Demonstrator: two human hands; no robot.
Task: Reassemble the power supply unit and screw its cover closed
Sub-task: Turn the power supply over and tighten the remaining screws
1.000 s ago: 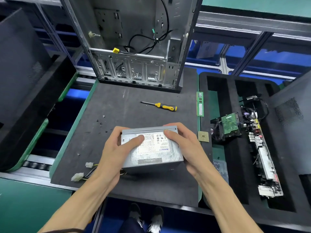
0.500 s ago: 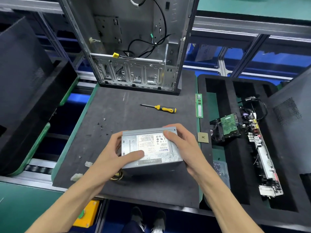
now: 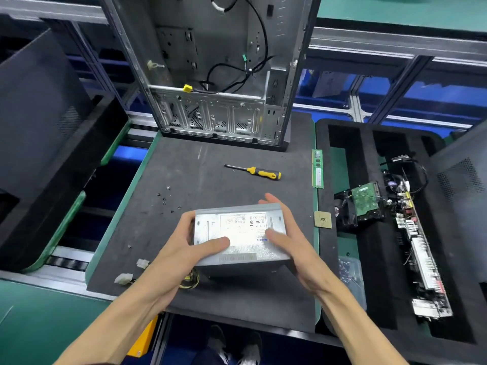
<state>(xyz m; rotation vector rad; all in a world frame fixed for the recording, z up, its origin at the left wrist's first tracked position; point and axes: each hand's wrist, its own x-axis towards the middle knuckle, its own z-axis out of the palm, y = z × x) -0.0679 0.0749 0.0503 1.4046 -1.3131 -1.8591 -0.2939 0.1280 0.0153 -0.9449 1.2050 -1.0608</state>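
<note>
The grey metal power supply unit (image 3: 241,233) with a white label on top lies on the black foam mat (image 3: 205,169), held from both sides. My left hand (image 3: 184,256) grips its left end with the thumb on the cover. My right hand (image 3: 292,248) grips the right end, thumb on the label. Its cables and white connectors (image 3: 123,279) trail out beneath my left wrist. A yellow-and-black screwdriver (image 3: 259,172) rests farther back on the mat. Several small dark screws (image 3: 166,198) are scattered to the left of the unit.
An open computer case (image 3: 216,75) stands upright at the back of the mat. A RAM stick (image 3: 317,168) and a CPU chip (image 3: 322,219) lie at the mat's right edge. A black foam tray (image 3: 369,259) on the right holds a drive and a motherboard.
My left thumb slid from the label toward the near left corner of the cover. The unit stayed nearly in place while both hands kept hold of it.
</note>
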